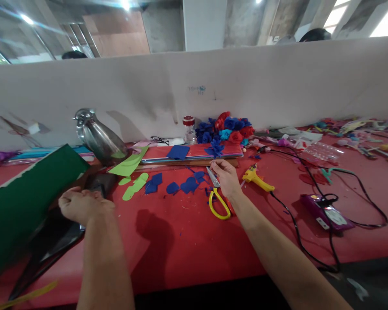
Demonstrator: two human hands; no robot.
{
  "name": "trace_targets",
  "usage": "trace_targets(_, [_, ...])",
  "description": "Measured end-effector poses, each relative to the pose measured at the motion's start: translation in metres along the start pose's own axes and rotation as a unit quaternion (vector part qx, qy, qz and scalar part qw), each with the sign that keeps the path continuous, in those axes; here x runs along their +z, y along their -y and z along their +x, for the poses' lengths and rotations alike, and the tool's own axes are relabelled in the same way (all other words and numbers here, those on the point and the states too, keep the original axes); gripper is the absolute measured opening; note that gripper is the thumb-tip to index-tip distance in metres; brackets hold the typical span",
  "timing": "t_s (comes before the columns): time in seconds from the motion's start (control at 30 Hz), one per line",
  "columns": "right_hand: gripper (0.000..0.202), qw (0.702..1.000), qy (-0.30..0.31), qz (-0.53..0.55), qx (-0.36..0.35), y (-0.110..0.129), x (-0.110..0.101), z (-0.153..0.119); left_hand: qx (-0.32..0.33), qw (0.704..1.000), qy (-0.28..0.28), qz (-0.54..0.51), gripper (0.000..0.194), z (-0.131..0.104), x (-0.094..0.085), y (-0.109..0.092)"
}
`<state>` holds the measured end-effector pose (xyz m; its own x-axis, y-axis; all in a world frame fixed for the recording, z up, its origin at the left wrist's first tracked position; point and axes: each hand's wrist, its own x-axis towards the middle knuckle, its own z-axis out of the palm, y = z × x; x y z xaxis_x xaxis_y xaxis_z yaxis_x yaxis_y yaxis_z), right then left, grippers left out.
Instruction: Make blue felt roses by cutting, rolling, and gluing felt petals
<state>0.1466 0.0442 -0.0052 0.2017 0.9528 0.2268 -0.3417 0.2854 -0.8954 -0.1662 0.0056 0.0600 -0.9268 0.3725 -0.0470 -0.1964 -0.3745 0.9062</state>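
Observation:
My left hand [82, 203] is closed, fingers curled, beside a large dark green sheet [35, 189] and over a black bag [58, 237]; whatever it may hold is hidden. Thumb and fingertips of my right hand [225, 174] are pinched together just below a blue paper flower [216, 147]; I cannot make out what is between them. Yellow-handled scissors [219, 204] lie right beside that hand, blades pointing away. Blue paper pieces [189, 185] and light green pieces [136, 186] are scattered between the hands. A yellow glue gun [258, 178] rests to the right.
A steel jug [101, 137] stands behind my left hand. At the back are a stack of coloured sheets [194, 151], a red-lidded jar [189, 129] and red and blue paper flowers [234, 129]. Black cables run to a purple power strip [326, 213] at right. A white partition [142, 94] closes the back.

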Motion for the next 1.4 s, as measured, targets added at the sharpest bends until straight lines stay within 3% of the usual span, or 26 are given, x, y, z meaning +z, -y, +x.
trace_targets(0.07, [0.023,1.000,-0.002,-0.010,-0.002,0.000,0.001,-0.001,0.017,0.999,-0.043,0.026,0.024,-0.005,0.002,0.001])
trace_targets(0.2, [0.022,1.000,-0.003,-0.010,0.008,0.001,0.002,-0.003,0.081,0.984,0.090,0.128,0.012,-0.023,0.002,0.015])
trace_targets(0.23, [0.022,1.000,0.000,-0.011,0.012,0.001,0.003,-0.003,0.120,0.963,0.143,0.196,0.009,-0.029,0.000,0.019])
trace_targets(0.27, [0.021,1.000,0.004,-0.013,0.014,0.001,0.003,-0.004,0.178,0.923,0.186,0.287,0.009,-0.035,-0.002,0.021])
trace_targets(0.33, [0.020,1.000,0.011,-0.020,0.011,0.000,0.004,-0.005,0.269,0.822,0.223,0.450,0.025,-0.047,-0.005,0.025])
trace_targets(0.37, [0.019,1.000,0.014,-0.024,0.009,-0.001,0.005,-0.006,0.287,0.789,0.242,0.486,0.030,-0.053,-0.005,0.026])
trace_targets(0.4, [0.018,1.000,0.016,-0.025,0.010,-0.002,0.006,-0.007,0.275,0.775,0.282,0.495,0.026,-0.058,-0.004,0.029])
trace_targets(0.43, [0.018,1.000,0.017,-0.019,0.015,-0.003,0.007,-0.008,0.221,0.767,0.349,0.491,0.017,-0.065,-0.001,0.032])
trace_targets(0.5, [0.019,0.999,0.023,0.012,0.040,-0.004,0.010,-0.011,0.113,0.764,0.475,0.422,0.018,-0.080,0.007,0.042])
trace_targets(0.6, [0.020,0.992,0.053,0.086,0.079,-0.004,0.013,-0.014,0.060,0.786,0.529,0.315,0.020,-0.111,0.020,0.063])
trace_targets(0.67, [0.020,0.983,0.081,0.136,0.094,-0.002,0.015,-0.016,-0.009,0.791,0.567,0.229,0.047,-0.133,0.027,0.077])
trace_targets(0.73, [0.021,0.973,0.102,0.175,0.113,0.001,0.014,-0.016,-0.115,0.744,0.641,0.152,0.067,-0.151,0.033,0.090])
trace_targets(0.77, [0.022,0.968,0.108,0.189,0.125,0.002,0.014,-0.016,-0.152,0.724,0.662,0.121,0.066,-0.157,0.034,0.095])
trace_targets(0.83, [0.022,0.960,0.112,0.212,0.145,0.005,0.013,-0.016,-0.172,0.724,0.661,0.100,0.044,-0.164,0.037,0.102])
trace_targets(0.9, [0.022,0.953,0.115,0.232,0.156,0.007,0.012,-0.017,-0.143,0.732,0.651,0.138,0.022,-0.163,0.037,0.107])
trace_targets(1.0, [0.020,0.948,0.127,0.244,0.157,0.011,0.011,-0.016,-0.055,0.719,0.654,0.227,0.027,-0.151,0.036,0.106])
trace_targets(1.07, [0.017,0.952,0.121,0.237,0.149,0.014,0.008,-0.014,-0.007,0.728,0.629,0.272,0.034,-0.135,0.035,0.099])
trace_targets(1.1, [0.016,0.956,0.108,0.235,0.142,0.015,0.006,-0.011,0.001,0.746,0.602,0.285,0.036,-0.125,0.034,0.094])
trace_targets(1.13, [0.015,0.959,0.089,0.235,0.133,0.017,0.004,-0.008,-0.002,0.783,0.556,0.278,0.037,-0.114,0.034,0.087])
trace_targets(1.23, [0.018,0.963,0.022,0.247,0.108,0.022,-0.006,0.002,-0.067,0.879,0.435,0.184,0.035,-0.076,0.033,0.063])
trace_targets(1.3, [0.020,0.964,-0.007,0.248,0.094,0.024,-0.013,0.008,-0.100,0.911,0.382,0.117,0.036,-0.051,0.030,0.046])
trace_targets(1.4, [0.021,0.971,-0.035,0.225,0.075,0.024,-0.018,0.013,-0.102,0.933,0.335,0.087,0.038,-0.021,0.022,0.029])
